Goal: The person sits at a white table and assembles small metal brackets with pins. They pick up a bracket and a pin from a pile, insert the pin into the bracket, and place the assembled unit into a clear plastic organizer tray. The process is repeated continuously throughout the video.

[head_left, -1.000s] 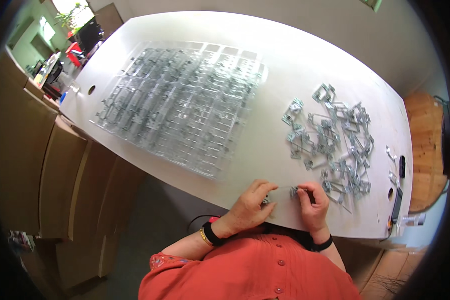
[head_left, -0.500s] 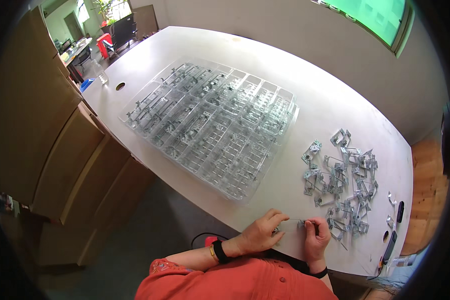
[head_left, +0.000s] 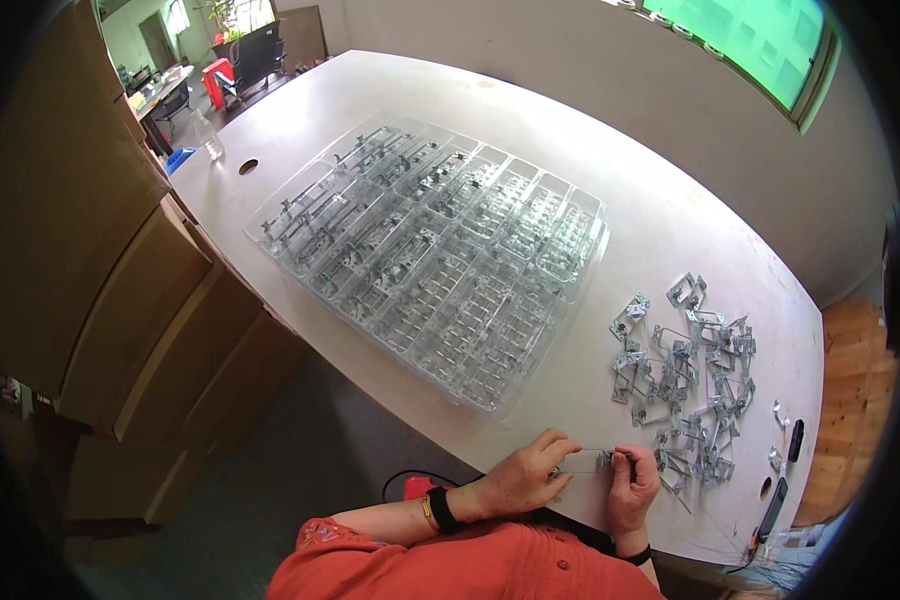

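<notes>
Near the table's front edge, my left hand (head_left: 528, 478) is closed, with thumb and fingers round one end of a small metal bracket with thin wire-like bars (head_left: 587, 459). My right hand (head_left: 632, 492) pinches the bracket's other end between thumb and fingertips. Some of the bracket is hidden by my fingers. Just beyond and to the right of my right hand lies a loose pile of similar silvery metal brackets (head_left: 712, 350).
A clear compartmented plastic tray (head_left: 604, 232) full of metal parts lies across the white table (head_left: 530, 110). At the right edge are a black tool-like object (head_left: 773, 510) and a small black item (head_left: 796, 440). Cardboard boxes (head_left: 130, 330) stand at the left.
The view has shifted slightly, so the tray and pile appear a little lower and to the side. Both hands keep hold of the bracket, with hardly any movement.
</notes>
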{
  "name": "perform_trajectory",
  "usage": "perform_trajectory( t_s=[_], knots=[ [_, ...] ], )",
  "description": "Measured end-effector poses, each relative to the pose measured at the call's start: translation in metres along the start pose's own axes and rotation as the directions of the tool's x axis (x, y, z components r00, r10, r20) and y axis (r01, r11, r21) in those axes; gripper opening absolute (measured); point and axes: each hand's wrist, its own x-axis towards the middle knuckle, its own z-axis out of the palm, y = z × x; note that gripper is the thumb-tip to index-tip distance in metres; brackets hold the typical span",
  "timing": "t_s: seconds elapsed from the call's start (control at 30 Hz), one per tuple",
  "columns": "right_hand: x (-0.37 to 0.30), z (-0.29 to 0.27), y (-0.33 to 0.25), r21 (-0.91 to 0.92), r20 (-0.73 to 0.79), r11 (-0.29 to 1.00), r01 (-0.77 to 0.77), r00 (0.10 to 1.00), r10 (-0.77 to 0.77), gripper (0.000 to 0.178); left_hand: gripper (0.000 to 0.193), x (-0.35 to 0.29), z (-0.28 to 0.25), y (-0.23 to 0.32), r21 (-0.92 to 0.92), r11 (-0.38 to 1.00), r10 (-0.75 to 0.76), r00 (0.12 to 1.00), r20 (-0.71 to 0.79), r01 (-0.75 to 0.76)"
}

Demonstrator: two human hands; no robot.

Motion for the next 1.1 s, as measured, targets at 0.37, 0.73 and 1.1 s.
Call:
perform_trajectory(
  t_s=[0.37,0.73,1.1],
  knots=[
    [0.0,0.0,-0.001,0.002,0.002,1.0,-0.027,1.0,0.027,0.007,0.045,-0.001,0.0,-0.003,0.016,0.999,0.035,0.999,0.005,-0.035],
    [-0.004,0.0,0.008,0.02,-0.002,0.997,-0.075,0.997,0.075,0.012,0.044,-0.001,-0.002,0.001,-0.009,1.0,-0.006,1.0,0.027,0.006],
    [-0.002,-0.002,0.007,0.023,0.009,0.999,-0.049,0.999,0.049,0.012,0.044,0.0,-0.001,0.001,-0.013,1.0,-0.013,1.0,0.028,0.013]
  ],
)
